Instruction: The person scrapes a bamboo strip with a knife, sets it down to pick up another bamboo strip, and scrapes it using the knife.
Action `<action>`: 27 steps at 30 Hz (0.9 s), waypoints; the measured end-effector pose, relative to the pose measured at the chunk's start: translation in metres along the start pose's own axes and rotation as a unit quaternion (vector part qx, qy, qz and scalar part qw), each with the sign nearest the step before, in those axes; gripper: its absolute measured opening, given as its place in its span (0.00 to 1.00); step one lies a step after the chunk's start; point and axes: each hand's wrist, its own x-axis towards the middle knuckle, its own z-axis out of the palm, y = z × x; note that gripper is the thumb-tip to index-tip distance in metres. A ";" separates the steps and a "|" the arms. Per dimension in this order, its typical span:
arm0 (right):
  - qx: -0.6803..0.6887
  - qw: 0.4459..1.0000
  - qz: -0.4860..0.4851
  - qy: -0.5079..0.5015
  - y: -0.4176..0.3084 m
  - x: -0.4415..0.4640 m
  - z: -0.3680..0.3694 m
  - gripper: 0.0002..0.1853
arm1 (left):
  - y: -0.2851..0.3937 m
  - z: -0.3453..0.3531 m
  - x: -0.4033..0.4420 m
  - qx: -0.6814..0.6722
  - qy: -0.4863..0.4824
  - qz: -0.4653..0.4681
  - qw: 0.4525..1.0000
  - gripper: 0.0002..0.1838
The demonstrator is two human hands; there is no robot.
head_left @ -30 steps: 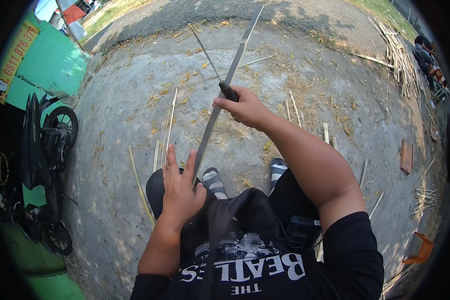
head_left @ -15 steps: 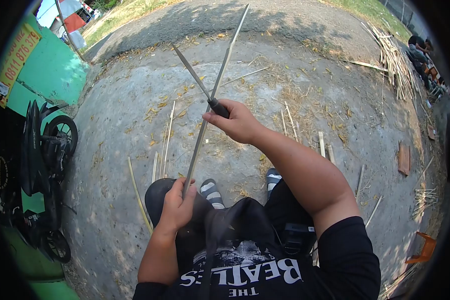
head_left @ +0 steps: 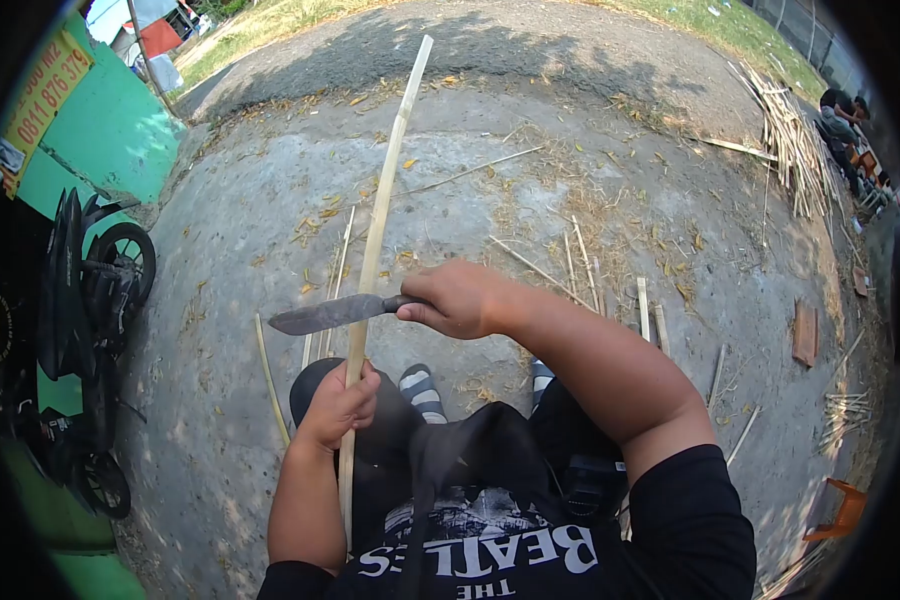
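My left hand is wrapped round a long pale bamboo strip, near its lower end by my knee. The strip slants up and away from me, its far end over the ground. In my right hand is a knife, gripped by its dark handle. Its broad, dark blade points left and lies across the strip a little above my left hand. Whether the edge bites into the bamboo I cannot tell.
Several bamboo strips lie on the concrete around my feet. A large pile of strips is at the far right, near another person. A motorcycle stands at the left by a green wall. An orange plastic object is at lower right.
The knife has come down and toward me, its blade turning to lie leftward across the strip. The strip now shows its broad pale face, and a loose strip lies on the ground ahead.
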 end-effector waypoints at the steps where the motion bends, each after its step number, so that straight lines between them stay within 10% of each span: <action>1: -0.007 1.000 0.018 -0.022 -0.002 0.001 0.003 0.25 | -0.001 0.001 -0.001 0.006 0.004 0.002 1.000 0.11; 10: -0.039 0.981 0.186 -0.019 0.012 0.009 -0.021 0.30 | -0.010 0.009 0.004 0.109 0.054 0.036 0.992 0.16; 27: -0.022 0.981 0.189 -0.046 0.020 0.008 -0.026 0.35 | -0.019 0.009 -0.004 0.305 0.062 0.102 0.945 0.16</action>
